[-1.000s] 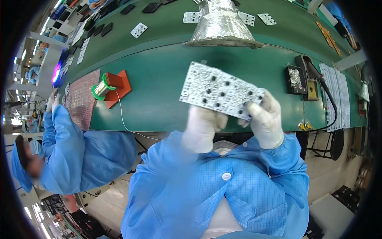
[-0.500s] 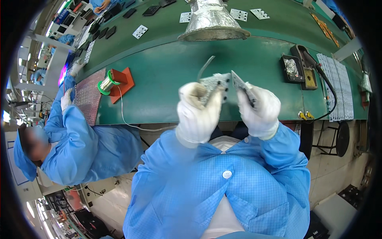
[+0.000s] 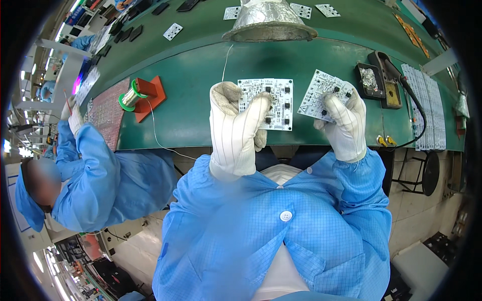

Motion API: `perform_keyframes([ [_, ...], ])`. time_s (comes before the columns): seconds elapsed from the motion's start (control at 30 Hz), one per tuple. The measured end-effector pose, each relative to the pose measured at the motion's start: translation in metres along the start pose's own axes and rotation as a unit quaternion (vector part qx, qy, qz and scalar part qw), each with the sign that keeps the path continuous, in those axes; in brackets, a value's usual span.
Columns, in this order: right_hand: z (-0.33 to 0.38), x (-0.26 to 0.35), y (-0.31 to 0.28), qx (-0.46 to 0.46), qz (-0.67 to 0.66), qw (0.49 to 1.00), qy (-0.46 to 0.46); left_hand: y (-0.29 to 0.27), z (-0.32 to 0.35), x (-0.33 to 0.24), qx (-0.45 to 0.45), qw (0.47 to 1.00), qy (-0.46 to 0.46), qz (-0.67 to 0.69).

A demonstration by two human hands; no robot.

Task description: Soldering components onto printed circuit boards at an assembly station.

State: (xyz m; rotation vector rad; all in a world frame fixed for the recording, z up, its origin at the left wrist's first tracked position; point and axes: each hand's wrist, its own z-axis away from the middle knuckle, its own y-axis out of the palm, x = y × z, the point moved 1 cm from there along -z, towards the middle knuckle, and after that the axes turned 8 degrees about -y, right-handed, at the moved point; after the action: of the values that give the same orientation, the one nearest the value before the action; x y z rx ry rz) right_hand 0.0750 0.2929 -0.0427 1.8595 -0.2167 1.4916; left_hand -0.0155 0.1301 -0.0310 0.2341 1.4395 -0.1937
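Observation:
My left hand (image 3: pixel 232 130), in a white striped glove, grips a white circuit board (image 3: pixel 279 109) at its left side, thumb on top. The board shows its face, with black parts down its right side. A thin solder wire (image 3: pixel 227 61) sticks up from the same hand's curled fingers. In my right hand (image 3: pixel 347 128), also gloved, a second white circuit board (image 3: pixel 317 89) is pinched at its lower right and tilted. The two boards are held apart above the green bench (image 3: pixel 191 105).
A solder spool (image 3: pixel 131 98) on a red stand (image 3: pixel 159 98) is at left, beside a person (image 3: pixel 110 175) working. A metal exhaust hood (image 3: pixel 271 22) hangs ahead. Right are a soldering iron stand (image 3: pixel 389 85), a solder tray (image 3: pixel 369 83) and stacked board panels (image 3: pixel 427 108).
Both circuit boards have turned from steeply tilted to face-up. The right hand has moved right with its board, widening the gap. The wire at the left hand now points more upright.

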Motion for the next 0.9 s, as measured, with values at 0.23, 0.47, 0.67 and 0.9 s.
perform_keyframes([
  [0.23, 0.003, -0.004, -0.004, 0.045, 0.08, 0.996, 0.019, -0.007, 0.001, -0.011, 0.043, 0.997, -0.066, 0.001],
  [0.47, -0.001, 0.007, -0.006, 0.11, 0.245, 0.948, -0.174, -0.008, 0.004, -0.016, 0.099, 0.986, -0.134, 0.002],
  [0.67, 0.0, 0.015, -0.015, 0.061, 0.301, 0.892, -0.331, -0.021, -0.017, 0.001, 0.077, 0.754, 0.537, -0.37],
  [0.9, -0.034, 0.002, -0.04, 0.042, 0.592, 0.694, -0.407, -0.008, 0.002, 0.004, 0.168, 0.986, 0.004, -0.002],
])
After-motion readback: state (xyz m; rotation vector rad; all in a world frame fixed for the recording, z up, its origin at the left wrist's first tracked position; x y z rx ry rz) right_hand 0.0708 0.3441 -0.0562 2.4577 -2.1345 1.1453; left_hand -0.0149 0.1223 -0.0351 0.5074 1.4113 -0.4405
